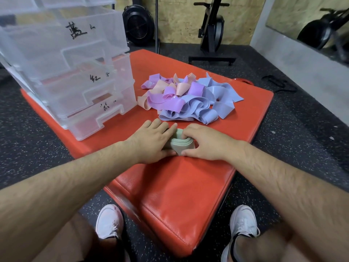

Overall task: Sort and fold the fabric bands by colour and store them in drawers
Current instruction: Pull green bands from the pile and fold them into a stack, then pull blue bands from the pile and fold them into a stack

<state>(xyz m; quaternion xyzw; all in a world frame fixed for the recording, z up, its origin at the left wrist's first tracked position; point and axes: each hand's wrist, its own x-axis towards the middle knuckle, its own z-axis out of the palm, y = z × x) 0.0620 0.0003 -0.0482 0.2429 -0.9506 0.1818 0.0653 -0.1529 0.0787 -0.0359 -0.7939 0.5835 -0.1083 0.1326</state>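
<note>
A folded stack of pale green bands [181, 144] lies on the red mat [175, 188] between my hands. My left hand [154, 138] covers the stack's left side, thumb at its near edge. My right hand [203, 141] curls its fingers over the stack's top right and grips it, thumb at the near corner. Behind them lies a loose heap of blue, purple and pink bands [188, 97]. A clear plastic drawer unit [75, 72] with handwritten labels stands on the mat at the left, its drawers pulled partly out.
The mat lies on dark speckled rubber floor [302, 129]. Exercise machines [212, 29] stand at the back against a chipboard wall. My two white shoes [109, 222] are at the mat's near edge. A black strap [279, 85] lies on the floor at the right.
</note>
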